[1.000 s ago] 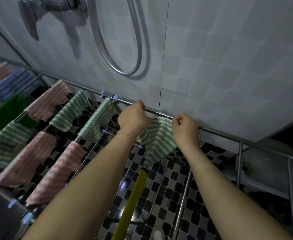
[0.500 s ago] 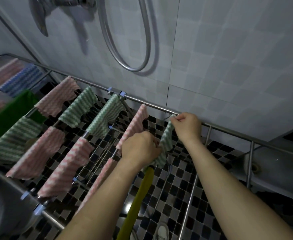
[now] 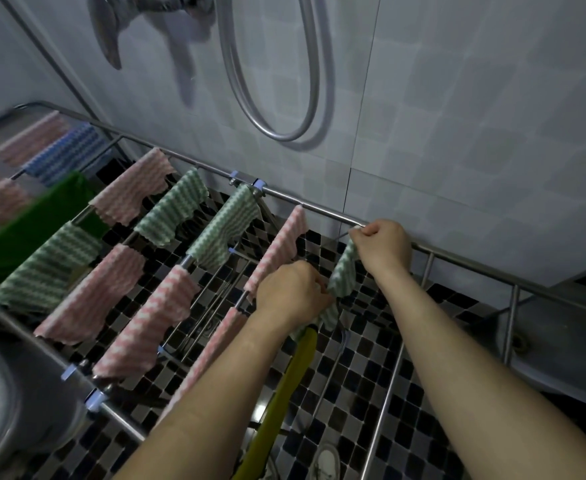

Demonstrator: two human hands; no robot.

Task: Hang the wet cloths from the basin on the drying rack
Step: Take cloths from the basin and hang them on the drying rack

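A green-and-white striped cloth [image 3: 344, 271] lies along a rod of the steel drying rack [image 3: 319, 207], stretched between my hands. My right hand [image 3: 383, 245] pinches its far end up by the rack's back rail. My left hand [image 3: 293, 294] grips its near end lower down, over the rod. Several pink and green striped cloths [image 3: 166, 313] hang on the rods to the left. A metal basin [image 3: 4, 403] shows at the bottom left corner, its inside hidden.
The tiled wall with a shower hose [image 3: 277, 98] and tap [image 3: 111, 36] stands just behind the rack. A yellow-green handle [image 3: 284, 386] rises under the rack over the black-and-grey mosaic floor. Bare rods [image 3: 388, 393] lie to the right. A grey sink-like fixture [image 3: 554, 341] sits at far right.
My left hand has drawn the cloth's near end from the back rail down toward me, so the cloth now lies lengthwise along a rod. My right hand stayed at the back rail.
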